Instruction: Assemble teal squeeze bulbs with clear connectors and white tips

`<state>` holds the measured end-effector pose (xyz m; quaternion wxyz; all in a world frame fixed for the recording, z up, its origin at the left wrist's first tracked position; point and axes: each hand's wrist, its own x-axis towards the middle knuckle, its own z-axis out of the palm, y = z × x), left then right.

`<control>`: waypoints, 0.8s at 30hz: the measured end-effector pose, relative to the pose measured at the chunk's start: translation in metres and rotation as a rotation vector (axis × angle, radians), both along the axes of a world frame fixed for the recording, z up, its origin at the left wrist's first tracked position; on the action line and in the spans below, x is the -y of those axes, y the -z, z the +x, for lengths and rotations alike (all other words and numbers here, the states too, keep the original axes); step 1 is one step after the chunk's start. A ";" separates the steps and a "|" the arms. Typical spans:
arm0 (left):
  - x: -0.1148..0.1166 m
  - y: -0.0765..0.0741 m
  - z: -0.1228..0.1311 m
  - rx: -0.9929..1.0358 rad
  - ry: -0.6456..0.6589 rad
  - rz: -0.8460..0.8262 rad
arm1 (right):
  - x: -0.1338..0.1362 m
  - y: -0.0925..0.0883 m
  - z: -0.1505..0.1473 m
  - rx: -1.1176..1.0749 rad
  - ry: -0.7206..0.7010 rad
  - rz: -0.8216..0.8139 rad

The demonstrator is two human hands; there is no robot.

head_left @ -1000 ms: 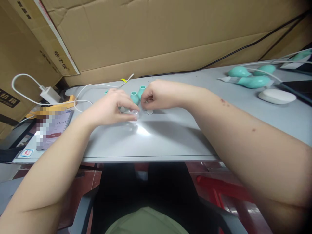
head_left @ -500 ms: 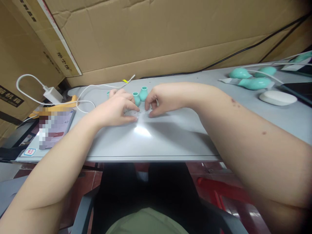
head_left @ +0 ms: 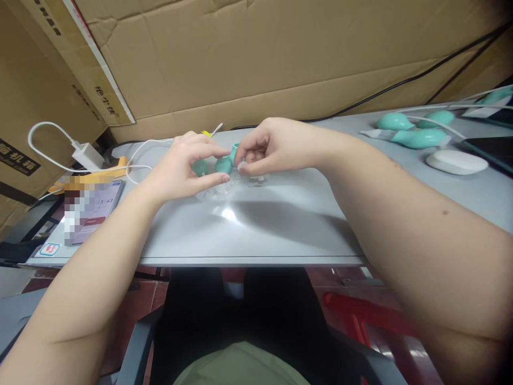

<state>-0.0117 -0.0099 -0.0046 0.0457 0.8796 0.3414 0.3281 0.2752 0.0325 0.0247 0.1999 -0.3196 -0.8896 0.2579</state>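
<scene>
My left hand is over the table with thumb and forefinger spread around a small teal bulb-shaped piece. Whether they touch it I cannot tell. Another teal bulb piece shows behind that hand's fingers. My right hand is closed in a pinch, a small whitish translucent piece at its fingertips. Just behind those fingertips stands a teal piece with an open neck, partly hidden. Several small clear parts lie scattered below the hands, and a few more clear parts sit under the right one.
Teal bulbs in wrapping and a white mouse lie at the right. At the left are a phone, a white charger and its cable. A cardboard wall closes off the back, with a black cable along it.
Both hands have lifted off the clear parts. The left has spread around the teal piece; the right has moved up slightly, now pinching a small whitish piece. More clear parts show.
</scene>
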 end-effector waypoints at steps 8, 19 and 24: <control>0.000 0.000 0.006 0.071 -0.059 -0.061 | -0.001 0.016 -0.017 -0.461 -0.149 -0.228; -0.002 -0.002 0.005 0.143 -0.106 -0.042 | -0.006 0.032 -0.028 -0.647 -0.121 -0.363; 0.000 -0.004 0.006 0.132 -0.109 0.006 | -0.003 0.034 -0.035 -0.699 -0.074 -0.365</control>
